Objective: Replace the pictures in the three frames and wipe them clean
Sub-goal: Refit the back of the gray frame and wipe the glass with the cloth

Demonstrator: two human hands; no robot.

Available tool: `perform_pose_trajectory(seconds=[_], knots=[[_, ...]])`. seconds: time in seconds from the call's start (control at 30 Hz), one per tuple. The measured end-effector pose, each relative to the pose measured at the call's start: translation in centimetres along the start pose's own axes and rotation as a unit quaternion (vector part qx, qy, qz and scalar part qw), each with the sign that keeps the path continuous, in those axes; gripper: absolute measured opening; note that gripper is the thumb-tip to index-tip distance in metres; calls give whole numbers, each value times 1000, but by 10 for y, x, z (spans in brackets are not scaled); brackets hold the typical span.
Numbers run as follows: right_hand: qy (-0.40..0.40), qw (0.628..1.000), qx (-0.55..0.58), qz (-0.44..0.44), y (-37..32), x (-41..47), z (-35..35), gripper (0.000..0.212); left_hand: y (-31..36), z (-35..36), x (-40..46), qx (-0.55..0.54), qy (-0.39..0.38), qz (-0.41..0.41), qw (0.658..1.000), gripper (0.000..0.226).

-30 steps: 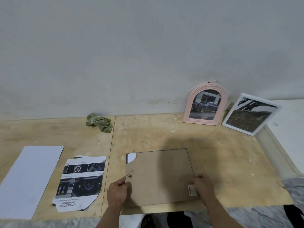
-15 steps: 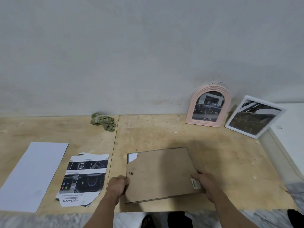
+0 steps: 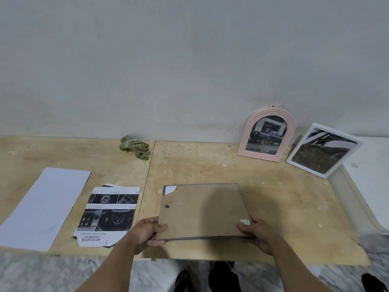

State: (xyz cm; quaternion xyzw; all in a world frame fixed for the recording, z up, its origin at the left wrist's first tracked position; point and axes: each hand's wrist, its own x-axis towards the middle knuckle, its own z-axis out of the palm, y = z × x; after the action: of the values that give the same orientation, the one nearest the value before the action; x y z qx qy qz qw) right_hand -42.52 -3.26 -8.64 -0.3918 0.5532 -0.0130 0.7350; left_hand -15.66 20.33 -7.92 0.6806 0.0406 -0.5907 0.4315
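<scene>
A rectangular frame (image 3: 202,209) lies face down, its brown backing board up, with a white corner of paper showing at its far left. My left hand (image 3: 147,232) grips its near left corner and my right hand (image 3: 257,233) grips its near right corner, and the near edge is lifted off the wooden board. A pink arched frame (image 3: 267,134) and a white rectangular frame (image 3: 324,150) lean against the wall at the back right, each holding a dark picture. A crumpled green cloth (image 3: 135,146) lies by the wall.
A printed car-interior sheet (image 3: 108,216) lies left of the frame, with a blank white sheet (image 3: 45,205) further left. The wooden board (image 3: 284,197) ends at a near edge over marble floor. A white surface (image 3: 370,175) borders the right side.
Both hands slid from the frame's sides to its near corners. The near edge has come up off the board.
</scene>
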Motion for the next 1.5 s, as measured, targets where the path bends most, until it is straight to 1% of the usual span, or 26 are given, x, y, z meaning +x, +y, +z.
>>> perform_pose_trajectory(seconds=[0.2, 0.37, 0.43, 0.47, 0.5, 0.57, 0.6, 0.67, 0.73, 0.9, 0.97, 1.0, 1.03, 1.07, 1.1, 1.13, 1.17, 1.23, 1.27, 1.3, 1.33, 1.43, 1.5], knots=[[1, 1000, 3, -1, 4, -3, 0, 43, -6, 4, -2, -12, 31, 14, 999, 27], [10, 1000, -16, 24, 7, -3, -4, 42, -11, 9, 0, 8, 27, -8, 1000, 28], [17, 999, -21, 24, 8, -2, -6, 42, -12, 12, -2, 8, 9, -17, 1000, 30], [12, 999, -24, 20, 8, -2, -6, 47, -12, 13, -2, 0, -13, -23, 1000, 33], [8, 999, -41, 17, 8, -2, -6, 56, -11, 16, -3, -2, -39, -27, 999, 37], [14, 993, -118, 12, 9, -5, -3, 74, -10, 20, -3, 17, -69, -27, 997, 45], [25, 988, -155, 7, 10, -6, -1, 78, -9, 22, -3, 26, -68, -22, 997, 46], [49, 980, -192, -8, 11, -4, 1, 79, -10, 27, -1, 24, -41, -9, 999, 48], [65, 976, -206, -21, 11, -3, 3, 79, -10, 31, -4, 10, -8, -2, 1000, 47], [82, 969, -232, 1, 9, 0, 7, 81, -10, 38, -6, 26, 43, 1, 999, 42], [94, 966, -242, 6, 7, 0, 13, 84, -11, 39, -5, 34, 52, 9, 998, 39], [98, 960, -262, 7, 7, 0, 16, 91, -11, 40, -5, 40, 54, 16, 998, 34], [98, 952, -291, 8, 6, 0, 21, 106, -11, 42, -6, 54, 50, 22, 997, 27], [100, 943, -318, 8, 7, 0, 26, 126, -12, 45, -6, 78, 46, 30, 995, 20], [102, 935, -339, 12, 7, -2, 33, 146, -13, 47, -6, 109, 46, 36, 992, 19], [105, 929, -354, 20, 7, -4, 40, 157, -15, 48, -3, 135, 62, 36, 988, 30], [112, 921, -371, 24, 8, -5, 45, 161, -18, 47, 2, 148, 81, 27, 985, 49], [131, 905, -404, 31, 9, -7, 52, 161, -35, 37, 30, 168, 107, 20, 980, 90], [141, 899, -413, 30, 11, -7, 54, 159, -39, 34, 39, 178, 115, 19, 977, 102], [149, 895, -419, 28, 12, -7, 56, 157, -40, 33, 43, 184, 124, 11, 975, 106], [157, 892, -423, 26, 13, -7, 57, 156, -37, 36, 39, 189, 131, 9, 973, 104], [178, 885, -431, 15, 16, -8, 61, 151, -20, 50, 13, 190, 153, 0, 970, 90], [185, 884, -428, 12, 18, -7, 63, 152, -18, 52, 11, 202, 167, -11, 965, 86]])
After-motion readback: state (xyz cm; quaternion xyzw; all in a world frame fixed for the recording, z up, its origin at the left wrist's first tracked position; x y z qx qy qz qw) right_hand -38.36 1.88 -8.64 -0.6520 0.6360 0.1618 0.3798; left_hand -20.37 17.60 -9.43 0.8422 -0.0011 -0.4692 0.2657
